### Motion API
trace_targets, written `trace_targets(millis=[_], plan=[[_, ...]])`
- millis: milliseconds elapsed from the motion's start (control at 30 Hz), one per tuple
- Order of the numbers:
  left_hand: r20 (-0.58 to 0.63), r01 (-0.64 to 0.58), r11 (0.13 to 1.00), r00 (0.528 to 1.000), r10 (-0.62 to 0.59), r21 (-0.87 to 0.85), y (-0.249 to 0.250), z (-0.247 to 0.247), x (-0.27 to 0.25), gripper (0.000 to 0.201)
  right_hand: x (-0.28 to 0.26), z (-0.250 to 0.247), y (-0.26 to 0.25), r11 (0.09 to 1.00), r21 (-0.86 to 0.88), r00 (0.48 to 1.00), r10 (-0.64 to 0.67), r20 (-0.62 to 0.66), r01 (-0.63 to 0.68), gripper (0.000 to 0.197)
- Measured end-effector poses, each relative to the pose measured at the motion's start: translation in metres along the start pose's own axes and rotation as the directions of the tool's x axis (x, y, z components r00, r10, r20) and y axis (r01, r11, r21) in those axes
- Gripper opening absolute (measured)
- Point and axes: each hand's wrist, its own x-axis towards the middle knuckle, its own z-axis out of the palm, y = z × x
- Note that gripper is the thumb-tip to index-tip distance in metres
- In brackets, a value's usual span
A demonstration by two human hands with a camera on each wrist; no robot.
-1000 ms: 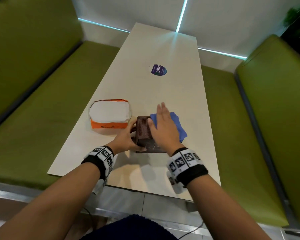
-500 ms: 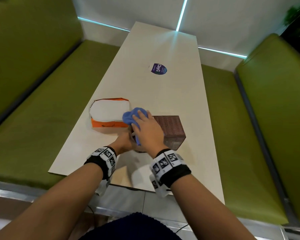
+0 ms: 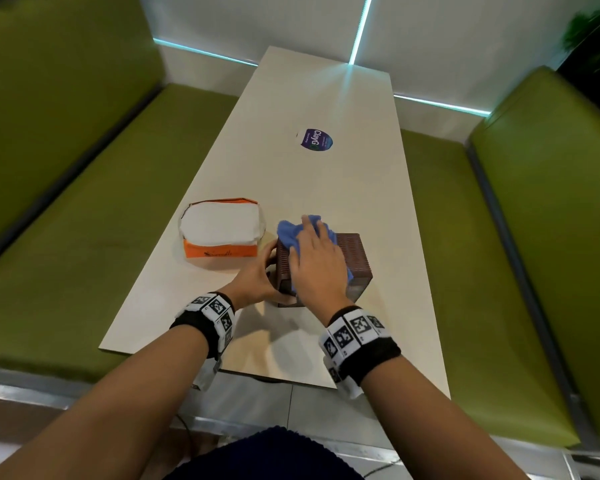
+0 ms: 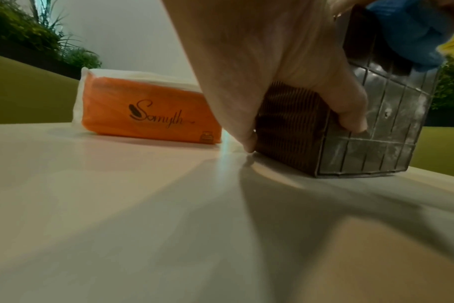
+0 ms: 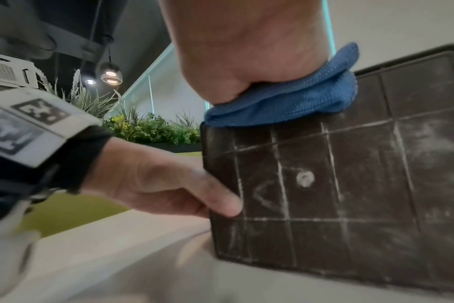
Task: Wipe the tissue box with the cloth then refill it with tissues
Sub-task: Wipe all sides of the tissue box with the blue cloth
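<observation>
While orange pack (image 3: 220,232) holds tissues (image 3: 219,224), tissue box (image 3: 355,252) unfilled.

"Somyth" — tissue pack (image 4: 150,114); "ClayGo" — sticker (image 3: 315,139)

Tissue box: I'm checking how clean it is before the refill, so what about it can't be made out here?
- Tissue box top, head view: mostly covered by the right hand and blue cloth.
- Its far side: hidden by the box itself in every view.
- Its dispensing opening: not shown in any view.
- Left hand fingers, head view: tucked behind the box.
</observation>
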Motion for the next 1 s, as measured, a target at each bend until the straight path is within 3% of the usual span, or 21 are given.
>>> trace_targets(millis=[100, 233, 400, 533, 633, 700, 767, 867, 933, 1000], plan=[[-0.007, 0.013, 1.000, 1.000, -0.013, -0.017, 0.001, -0.001, -0.001, 0.129, 0.013, -0.013, 0.023, 0.999, -0.010, 0.999, 0.044, 0.030, -0.043, 0.046], [-0.008, 0.017, 1.000, 1.000, -0.017, -0.010, 0.001, 0.001, -0.002, 0.130, 0.012, -0.022, 0.051, 0.977, -0.012, 0.977, 0.214, -0.013, -0.215, 0.053], [-0.017, 0.019, 0.999, 1.000, -0.019, 0.029, -0.001, -0.001, -0.001, 0.129, 0.011, 0.005, -0.004, 1.000, 0.020, 0.999, 0.022, 0.031, -0.023, 0.052], [-0.018, 0.025, 1.000, 1.000, -0.026, -0.014, 0.002, -0.002, -0.003, 0.131, 0.018, -0.001, 0.022, 0.993, -0.109, 0.996, -0.035, 0.082, 0.043, 0.041], [-0.017, 0.016, 1.000, 1.000, -0.016, -0.012, 0.002, -0.001, -0.004, 0.126, 0.014, -0.014, 0.057, 0.989, 0.018, 0.989, 0.145, -0.026, -0.144, 0.043], [-0.010, 0.012, 1.000, 1.000, -0.012, -0.001, 0.003, 0.001, -0.005, 0.122, 0.005, -0.012, 0.056, 0.979, -0.003, 0.977, 0.205, -0.056, -0.205, 0.044], [-0.020, 0.008, 1.000, 1.000, -0.008, -0.002, 0.003, 0.003, -0.005, 0.124, -0.001, -0.005, 0.032, 0.985, -0.043, 0.984, 0.166, -0.069, -0.169, 0.047], [-0.031, -0.002, 1.000, 1.000, 0.003, 0.031, 0.004, 0.002, -0.006, 0.125, -0.005, 0.010, -0.008, 0.999, -0.033, 0.999, 0.011, -0.035, -0.012, 0.050], [-0.040, 0.002, 0.999, 0.999, 0.000, 0.033, 0.002, 0.001, -0.007, 0.125, 0.003, 0.009, -0.007, 0.997, -0.060, 0.997, -0.052, 0.048, 0.055, 0.048], [-0.045, 0.013, 1.000, 0.999, -0.013, 0.004, 0.002, 0.001, -0.007, 0.127, 0.009, 0.002, 0.018, 0.996, -0.088, 0.999, -0.026, 0.044, 0.029, 0.044]])
